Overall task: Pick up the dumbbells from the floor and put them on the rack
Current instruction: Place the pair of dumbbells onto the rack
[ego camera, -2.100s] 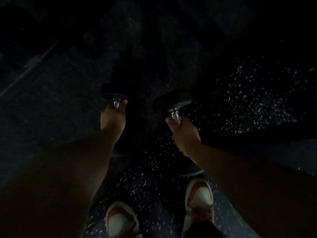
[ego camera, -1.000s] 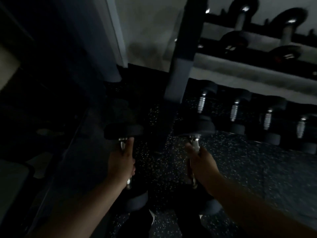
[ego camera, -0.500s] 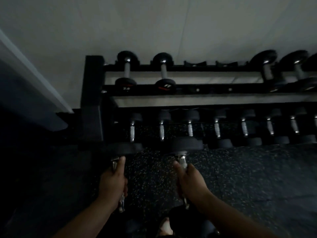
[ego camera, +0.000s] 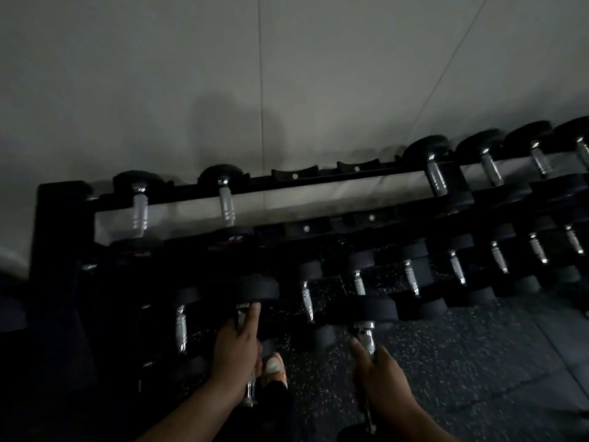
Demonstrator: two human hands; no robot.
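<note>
The room is dim. My left hand (ego camera: pixel 236 358) is closed around the chrome handle of a black dumbbell (ego camera: pixel 255 290), whose far head points at the rack. My right hand (ego camera: pixel 381 376) grips the handle of a second black dumbbell (ego camera: pixel 366 311) the same way. Both dumbbells hang in the air in front of the black two-tier rack (ego camera: pixel 63 224). The top tier has two empty cradles (ego camera: pixel 294 173) in its middle, with dumbbells on either side. The lower tier is filled with a row of several dumbbells (ego camera: pixel 411 275).
A pale wall (ego camera: pixel 223 74) rises behind the rack. The floor (ego camera: pixel 478 362) is dark speckled rubber matting. My orange and white shoe (ego camera: pixel 274 370) shows between my arms. The rack's left upright stands at the far left.
The view has risen from the floor to the rack, which now looks closer and larger. Both hands have carried their dumbbells up and toward it. The grips have not changed.
</note>
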